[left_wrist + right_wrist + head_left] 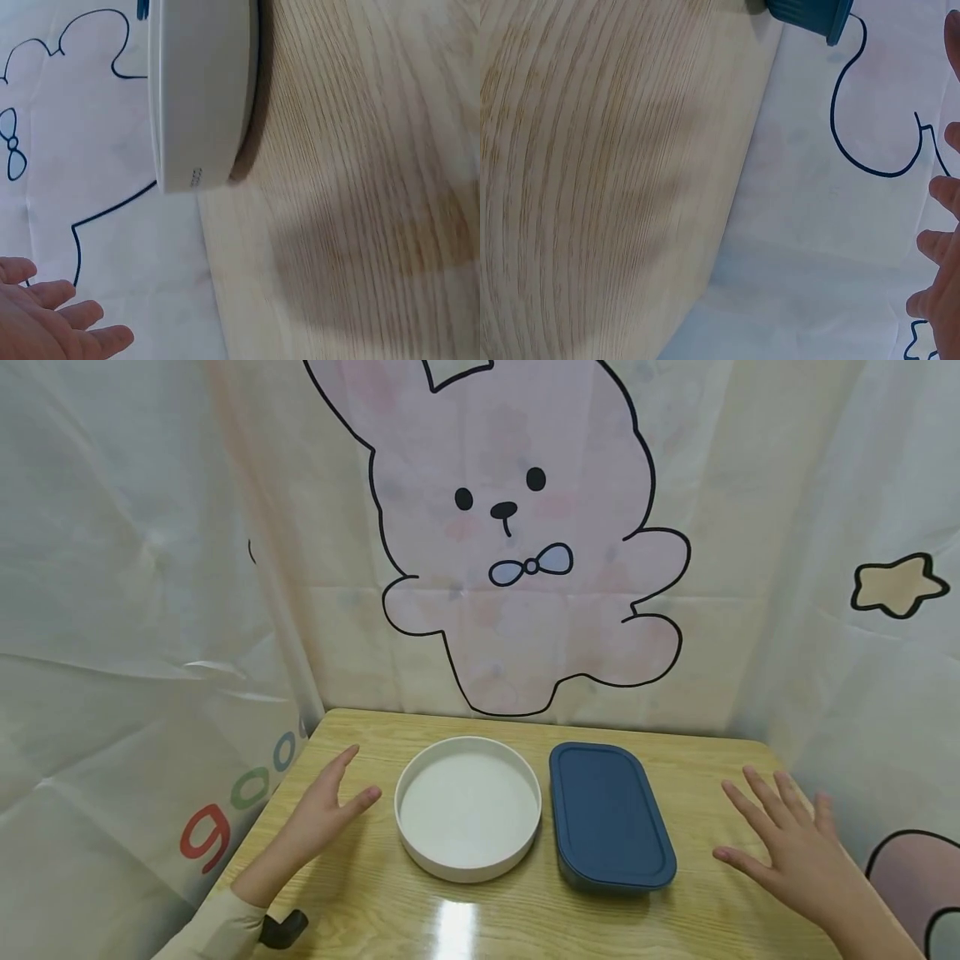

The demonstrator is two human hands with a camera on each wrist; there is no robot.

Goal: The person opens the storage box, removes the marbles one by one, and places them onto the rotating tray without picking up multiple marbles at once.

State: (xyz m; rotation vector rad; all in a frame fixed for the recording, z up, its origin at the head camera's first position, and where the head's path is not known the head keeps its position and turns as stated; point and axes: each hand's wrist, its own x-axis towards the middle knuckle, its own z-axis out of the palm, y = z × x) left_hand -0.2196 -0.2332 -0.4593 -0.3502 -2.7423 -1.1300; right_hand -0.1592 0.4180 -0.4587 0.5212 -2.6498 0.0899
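Note:
A round white dish (468,806) with a low upright wall sits in the middle of the table. Its side wall (204,90) fills the top of the left wrist view. To its right lies a dark blue rectangular container (611,814) with a lid on; one corner of the container (810,16) shows in the right wrist view. My left hand (326,810) hovers left of the dish, fingers and thumb spread, holding nothing. On the far right my right hand (795,847) is raised with fingers splayed, apart from the blue container.
The wooden table (360,902) ends at a cloth backdrop (720,635) printed with a cartoon animal. More cloth (135,693) hangs along the left side. A black strap piece (283,930) shows by the left sleeve (225,927).

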